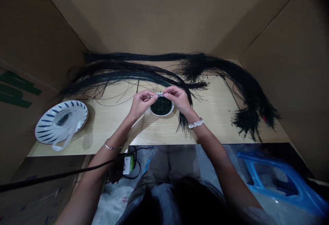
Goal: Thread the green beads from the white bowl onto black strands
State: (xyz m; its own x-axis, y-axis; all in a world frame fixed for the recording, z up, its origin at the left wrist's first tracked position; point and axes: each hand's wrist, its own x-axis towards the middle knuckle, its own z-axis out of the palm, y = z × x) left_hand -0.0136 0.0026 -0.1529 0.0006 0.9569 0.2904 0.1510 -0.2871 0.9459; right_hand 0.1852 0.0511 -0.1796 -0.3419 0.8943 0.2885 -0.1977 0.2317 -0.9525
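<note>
My left hand [142, 105] and right hand [179, 99] meet over the far rim of the white bowl [172, 109], mid-table [210, 118], thumb and forefinger pressed together on each; what they pinch is too fine to tell. Bowl beneath, likely to catch strays: glossy dark-green grains [161, 106]. Wiry dark strands [144, 57] along the back edge, probably laid lengthwise against tangling.
</note>
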